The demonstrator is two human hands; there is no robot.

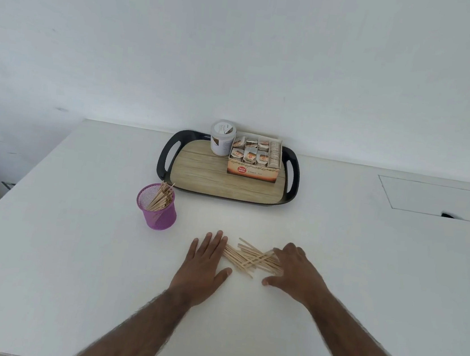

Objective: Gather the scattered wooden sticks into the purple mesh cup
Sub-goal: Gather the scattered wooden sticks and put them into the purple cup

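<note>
A loose pile of thin wooden sticks [247,257] lies on the white table between my two hands. My left hand [206,258] rests flat, fingers together, its edge against the pile's left end. My right hand [295,271] lies spread over the pile's right end, fingertips touching the sticks; neither hand is closed on any stick. The purple mesh cup [161,216] stands upright to the left and farther back, with a bundle of sticks [162,197] leaning inside it.
A black-handled tray with a wood-look floor [199,170] sits behind the cup, holding a white round canister [222,138] and an open box of tea sachets [255,158]. A rectangular hatch [432,199] is set into the table at the right. The wall is close behind.
</note>
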